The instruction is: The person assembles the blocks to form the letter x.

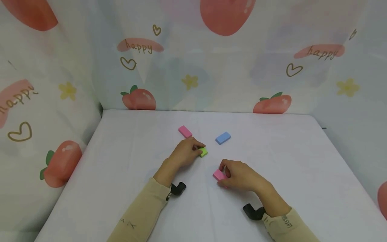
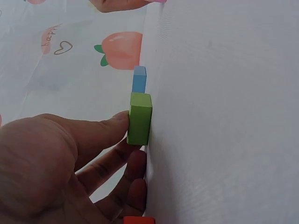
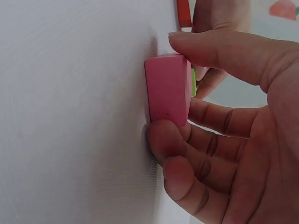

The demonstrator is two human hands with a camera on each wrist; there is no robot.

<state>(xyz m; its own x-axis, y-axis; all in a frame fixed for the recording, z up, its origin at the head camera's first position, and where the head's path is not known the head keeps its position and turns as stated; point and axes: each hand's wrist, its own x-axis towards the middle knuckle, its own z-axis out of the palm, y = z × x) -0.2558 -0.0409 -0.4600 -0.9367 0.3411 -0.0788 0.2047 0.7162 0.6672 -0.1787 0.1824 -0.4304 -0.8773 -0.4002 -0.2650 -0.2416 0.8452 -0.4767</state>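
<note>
Two hands are at work on the white table, and each one has its own little block. The left hand pinches a green block with curled fingers. In the left wrist view the thumb presses one side of the green block and other fingers sit under it. This block lies flat on the table, just past the fingertips, toward the middle.

The right hand pinches a pink block. In the right wrist view the thumb is on one end of the pink block and a finger is on the other end, so it grips the block by its long way. This block sits on the table on the left side of that hand.

The two held blocks are near each other but do not touch. The green one is farther away from the person and the pink one is closer.

Another pink block lies just beyond the left hand. A blue block lies past both hands, a bit nearer the left hand's green block.
</note>
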